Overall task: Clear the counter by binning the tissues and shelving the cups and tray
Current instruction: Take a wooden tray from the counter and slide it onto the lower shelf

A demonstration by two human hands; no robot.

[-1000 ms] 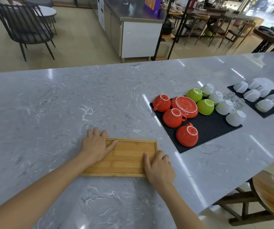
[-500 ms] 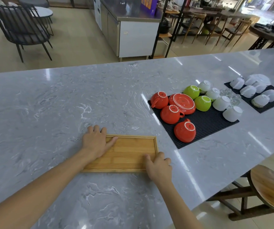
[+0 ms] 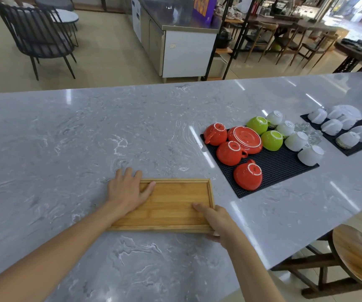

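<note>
The left hand (image 3: 126, 190) lies spread on the bamboo tray (image 3: 171, 205); the right hand (image 3: 217, 221) pinches its near corner. Lift it level, with both hands.

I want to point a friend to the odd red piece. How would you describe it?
On the grey marble counter, find the nearer black rubber mat right of the bamboo tray. Among its upturned red cups lies a red saucer, the only flat, round, handleless red piece.
</note>
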